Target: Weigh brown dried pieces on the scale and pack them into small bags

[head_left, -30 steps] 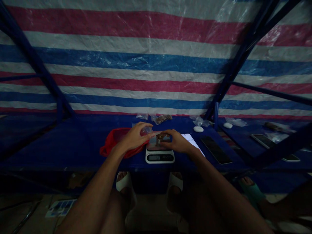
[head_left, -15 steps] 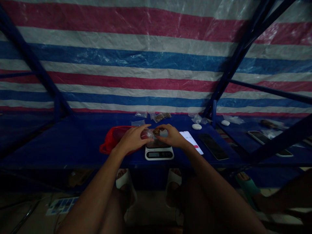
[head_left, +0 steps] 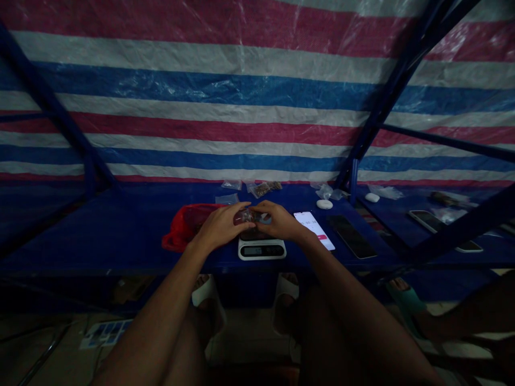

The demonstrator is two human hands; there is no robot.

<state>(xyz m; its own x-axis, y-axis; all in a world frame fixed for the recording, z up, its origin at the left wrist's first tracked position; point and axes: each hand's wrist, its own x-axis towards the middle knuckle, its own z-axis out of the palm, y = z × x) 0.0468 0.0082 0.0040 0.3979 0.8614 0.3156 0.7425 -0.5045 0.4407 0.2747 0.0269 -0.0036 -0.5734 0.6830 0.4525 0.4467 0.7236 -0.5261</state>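
My left hand (head_left: 219, 225) curls its fingers and thumb around a small clear plastic bag (head_left: 242, 216), just above a white digital scale (head_left: 262, 251). At the bag's right end, my right hand (head_left: 278, 221) pinches thumb and fingers together on small brown pieces (head_left: 252, 215); their exact kind is too dark and small to tell. Both hands cover much of the scale's dark top, while its lit display shows below them. Left of the left hand lies an open red plastic bag (head_left: 177, 230), its inside mostly in shadow.
Behind the hands lie a flat clear bag (head_left: 227, 199) and a bag of brown pieces (head_left: 263, 189). To the right are a lit phone (head_left: 314, 230), a dark phone (head_left: 352, 237) and a white case (head_left: 324, 204). Blue metal bars (head_left: 368, 115) slant up at both sides.
My right fingers have shifted slightly left, towards the small clear bag, and the brown pieces show less between them. The view has tilted a little; the scale stays in place.
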